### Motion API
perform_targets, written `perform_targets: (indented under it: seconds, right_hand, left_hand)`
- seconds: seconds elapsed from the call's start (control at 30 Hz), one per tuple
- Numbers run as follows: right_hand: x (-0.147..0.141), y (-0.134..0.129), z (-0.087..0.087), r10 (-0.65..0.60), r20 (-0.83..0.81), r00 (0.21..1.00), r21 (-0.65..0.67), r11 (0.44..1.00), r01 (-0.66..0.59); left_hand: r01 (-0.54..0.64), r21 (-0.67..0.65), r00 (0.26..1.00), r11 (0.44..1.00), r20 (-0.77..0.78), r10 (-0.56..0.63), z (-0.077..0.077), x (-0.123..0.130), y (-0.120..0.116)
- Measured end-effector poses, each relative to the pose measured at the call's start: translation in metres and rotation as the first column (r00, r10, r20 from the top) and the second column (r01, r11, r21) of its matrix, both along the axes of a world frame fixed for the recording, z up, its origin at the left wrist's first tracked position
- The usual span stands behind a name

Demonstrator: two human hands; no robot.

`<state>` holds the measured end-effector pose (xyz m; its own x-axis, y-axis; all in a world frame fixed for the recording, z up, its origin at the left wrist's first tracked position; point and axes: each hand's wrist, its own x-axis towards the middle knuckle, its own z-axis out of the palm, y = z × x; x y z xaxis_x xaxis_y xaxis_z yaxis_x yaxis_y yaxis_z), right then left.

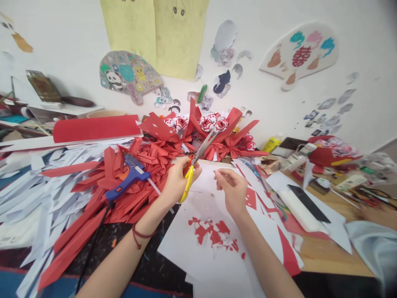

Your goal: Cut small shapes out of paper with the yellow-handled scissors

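Meanwhile, the left hand (181, 182) grasps yellow-handled scissors (201, 151) at the center of the frame, blades pointing toward the upper right. Just beside it, the right hand (231, 188) curls with fingertips drawn together; whether they pinch anything is too small to tell. Red and white scraps (214, 236) lie below on white paper (214, 271), while a blue glue gun (127, 180) rests on folded red strips (139, 203) at center left.

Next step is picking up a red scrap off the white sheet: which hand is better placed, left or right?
Right, I'd say. The left hand is occupied with the scissors; the right hand has none and hovers near the red scraps. Whether its pinched fingertips hold something tiny is unclear.
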<state>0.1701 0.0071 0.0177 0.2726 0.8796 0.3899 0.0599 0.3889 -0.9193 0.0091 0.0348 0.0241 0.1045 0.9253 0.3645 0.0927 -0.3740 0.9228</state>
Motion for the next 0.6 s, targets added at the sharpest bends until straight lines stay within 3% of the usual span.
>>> perform_targets:
  seconds: [0.17, 0.43, 0.6]
  right_hand:
    - [-0.001, -0.002, -0.001, 0.007, -0.001, 1.0, 0.009, 1.0, -0.007]
    - [-0.003, -0.004, -0.007, 0.161, 0.039, 0.986, -0.05, 0.986, -0.159]
    - [-0.004, -0.003, -0.01, 0.314, -0.052, 0.948, -0.124, 0.94, -0.318]
  left_hand:
    - [0.067, 0.021, 0.998, 0.998, 0.012, -0.067, -0.002, 0.003, -0.001]
    - [0.178, 0.091, 0.983, 0.98, 0.019, -0.18, 0.006, -0.005, -0.007]
    - [0.218, 0.135, 0.976, 0.967, -0.029, -0.216, 0.011, -0.007, -0.01]
